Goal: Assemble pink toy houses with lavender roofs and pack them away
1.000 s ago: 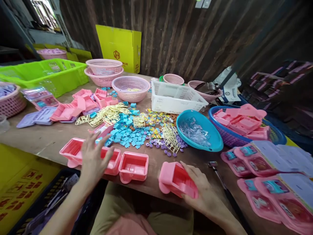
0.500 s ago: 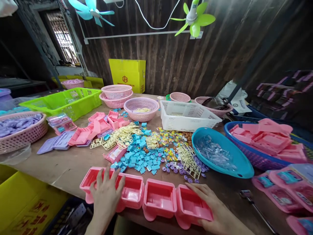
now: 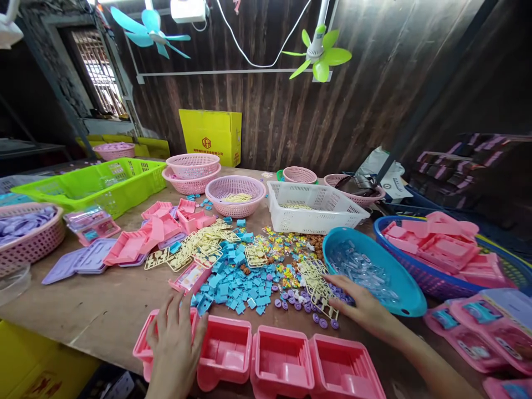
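Note:
Several pink plastic trays (image 3: 282, 360) stand in a row along the near table edge. My left hand (image 3: 177, 346) lies flat on the leftmost pink tray (image 3: 143, 346), fingers spread. My right hand (image 3: 359, 305) reaches over the small purple round pieces (image 3: 305, 305) and cream-coloured part frames (image 3: 318, 282), beside the blue bowl (image 3: 399, 293) of clear pieces; its fingertips touch the small parts, and I cannot tell whether it grips one. A pile of blue square pieces (image 3: 241, 282) lies in the middle.
A white basket (image 3: 311, 208), pink baskets (image 3: 235, 194), a green crate (image 3: 95, 183) and a yellow box (image 3: 210, 136) stand further back. A purple-blue basket with pink parts (image 3: 440, 249) and packed pink toy sets (image 3: 469, 332) sit at right. Purple lids (image 3: 78, 260) lie at left.
My right hand let go of the rightmost pink tray, now set in the row, and reached forward to the small parts. My left hand stayed on the leftmost tray. The view tilted up.

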### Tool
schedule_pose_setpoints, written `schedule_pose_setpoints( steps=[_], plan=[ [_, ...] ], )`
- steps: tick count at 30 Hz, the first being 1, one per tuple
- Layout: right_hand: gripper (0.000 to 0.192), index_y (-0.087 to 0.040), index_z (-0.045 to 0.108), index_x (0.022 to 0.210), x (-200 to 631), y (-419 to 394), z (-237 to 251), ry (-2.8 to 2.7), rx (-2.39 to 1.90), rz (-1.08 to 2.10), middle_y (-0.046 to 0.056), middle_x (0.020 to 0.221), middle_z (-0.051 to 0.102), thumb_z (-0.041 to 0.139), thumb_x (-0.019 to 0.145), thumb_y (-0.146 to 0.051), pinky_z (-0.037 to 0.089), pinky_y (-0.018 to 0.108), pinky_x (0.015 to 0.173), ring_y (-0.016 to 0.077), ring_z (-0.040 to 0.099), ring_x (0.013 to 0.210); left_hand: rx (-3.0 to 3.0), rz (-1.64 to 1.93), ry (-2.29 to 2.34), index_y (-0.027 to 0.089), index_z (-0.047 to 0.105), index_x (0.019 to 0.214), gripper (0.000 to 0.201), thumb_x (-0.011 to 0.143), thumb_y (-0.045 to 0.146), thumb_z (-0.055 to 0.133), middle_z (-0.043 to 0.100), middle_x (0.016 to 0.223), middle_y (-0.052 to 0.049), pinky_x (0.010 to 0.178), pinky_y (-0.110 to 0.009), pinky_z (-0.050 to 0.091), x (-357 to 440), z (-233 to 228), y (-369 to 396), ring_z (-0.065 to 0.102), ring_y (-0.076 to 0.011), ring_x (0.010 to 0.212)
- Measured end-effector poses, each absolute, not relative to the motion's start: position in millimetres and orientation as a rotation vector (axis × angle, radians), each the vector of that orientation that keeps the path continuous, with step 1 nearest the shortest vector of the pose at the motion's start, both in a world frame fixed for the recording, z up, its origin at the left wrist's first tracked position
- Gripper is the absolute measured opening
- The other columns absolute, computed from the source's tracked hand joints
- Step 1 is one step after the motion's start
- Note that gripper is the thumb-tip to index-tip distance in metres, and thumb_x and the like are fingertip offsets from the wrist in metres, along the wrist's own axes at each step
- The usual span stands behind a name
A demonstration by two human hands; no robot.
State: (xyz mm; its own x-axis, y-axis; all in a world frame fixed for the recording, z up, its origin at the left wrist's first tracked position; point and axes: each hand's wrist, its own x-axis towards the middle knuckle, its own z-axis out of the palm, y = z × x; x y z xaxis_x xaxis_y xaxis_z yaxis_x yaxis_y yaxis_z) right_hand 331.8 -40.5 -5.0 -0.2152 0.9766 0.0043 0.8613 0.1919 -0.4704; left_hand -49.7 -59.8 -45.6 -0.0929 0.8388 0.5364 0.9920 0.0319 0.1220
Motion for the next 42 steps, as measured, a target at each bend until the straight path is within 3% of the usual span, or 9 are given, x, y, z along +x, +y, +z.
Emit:
schedule_pose_setpoints(
  steps=[4,10,15,22,27,31,36,39,42],
  plan=[
    [0.045,-0.022,0.051,0.128,303.4,40.3,-6.9,-2.405,-1.779,0.206,0.011,0.125,0.056,0.047,0.084,-0.02,0.044,0.037,0.095,0.0227,0.054,0.113,-2.133,-0.616,-1.879,0.015,0.051,0.122,0.041,0.087,0.032,0.041,0.056,0.123,-0.015,0.098,-0.05,0.031,-43.8,-15.3,-23.1,0.044,-0.0299,0.12],
    [0.059,-0.025,0.06,0.118,256.9,120.7,-30.7,-2.582,-1.627,0.259,0.008,0.134,0.05,0.051,0.068,0.005,0.038,0.036,0.098,0.0238,0.045,0.123,-2.723,-0.145,-1.811,0.015,0.042,0.128,0.045,0.085,0.027,0.049,0.05,0.129,-0.015,0.105,-0.051,0.025,4.8,7.8,56.7,0.042,-0.0278,0.124],
    [0.041,-0.024,0.068,0.101,253.6,133.7,-45.5,-2.533,-1.56,0.384,0.007,0.11,0.065,0.048,0.074,0.001,0.042,0.031,0.088,0.0199,0.06,0.101,-2.862,-0.053,-1.803,0.015,0.043,0.125,0.05,0.081,0.032,0.058,0.049,0.129,-0.015,0.105,-0.044,0.027,46.6,-10.3,117.6,0.042,-0.0273,0.124],
    [0.02,-0.019,0.065,0.087,261.5,131.5,-41.0,-2.093,-1.552,0.513,0.008,0.09,0.066,0.047,0.08,-0.018,0.042,0.036,0.086,0.0216,0.058,0.092,-2.937,-0.215,-1.97,0.015,0.056,0.096,0.044,0.058,0.024,0.076,0.055,0.11,-0.014,0.09,-0.042,0.039,62.2,-26.2,144.6,0.05,-0.0326,0.109],
    [0.031,-0.018,0.054,0.098,269.9,111.5,-30.6,-1.755,-1.485,0.709,0.006,0.09,0.062,0.046,0.079,-0.041,0.048,0.03,0.067,0.0182,0.058,0.078,-3.05,-0.652,-2.059,0.017,0.049,0.079,0.017,0.072,0.027,0.06,0.054,0.081,-0.002,0.079,-0.032,0.042,46.6,-15.3,138.6,0.053,-0.0216,0.089],
    [0.033,-0.018,0.052,0.082,274.6,77.5,-15.9,-1.673,-1.402,0.903,0.003,0.074,0.058,0.045,0.077,-0.051,0.046,0.028,0.058,0.0152,0.054,0.063,-3.294,-0.917,-2.117,0.018,0.04,0.071,0.027,0.08,0.043,0.047,0.041,0.061,0.005,0.061,-0.025,0.043,48.2,-8.7,114.5,0.049,-0.0124,0.063],
    [0.019,-0.02,0.05,0.074,251.6,21.0,-7.1,-1.736,-1.322,1.034,0.002,0.08,0.057,0.048,0.079,-0.039,0.045,0.027,0.068,0.0153,0.055,0.075,-3.659,-1.024,-2.1,0.018,0.04,0.076,0.04,0.08,0.057,0.038,0.045,0.063,0.003,0.054,-0.026,0.048,77.2,-5.4,59.1,0.053,-0.0125,0.059],
    [0.008,-0.021,0.049,0.082,246.5,-12.9,-6.5,-1.799,-1.386,0.947,0.0,0.076,0.057,0.048,0.078,-0.027,0.043,0.028,0.07,0.0152,0.053,0.072,-3.955,-0.837,-2.059,0.017,0.045,0.083,0.044,0.081,0.06,0.036,0.055,0.075,-0.001,0.06,-0.028,0.051,82.8,-0.9,38.8,0.06,-0.0147,0.069],
    [0.021,-0.022,0.05,0.099,266.9,-42.7,-3.6,-1.763,-1.483,0.87,-0.002,0.075,0.057,0.047,0.078,-0.023,0.043,0.027,0.068,0.0149,0.054,0.069,-3.826,-0.301,-2.051,0.016,0.051,0.093,0.035,0.087,0.045,0.034,0.062,0.081,-0.004,0.061,-0.026,0.049,84.0,1.8,42.6,0.063,-0.015,0.071]
  ],
)
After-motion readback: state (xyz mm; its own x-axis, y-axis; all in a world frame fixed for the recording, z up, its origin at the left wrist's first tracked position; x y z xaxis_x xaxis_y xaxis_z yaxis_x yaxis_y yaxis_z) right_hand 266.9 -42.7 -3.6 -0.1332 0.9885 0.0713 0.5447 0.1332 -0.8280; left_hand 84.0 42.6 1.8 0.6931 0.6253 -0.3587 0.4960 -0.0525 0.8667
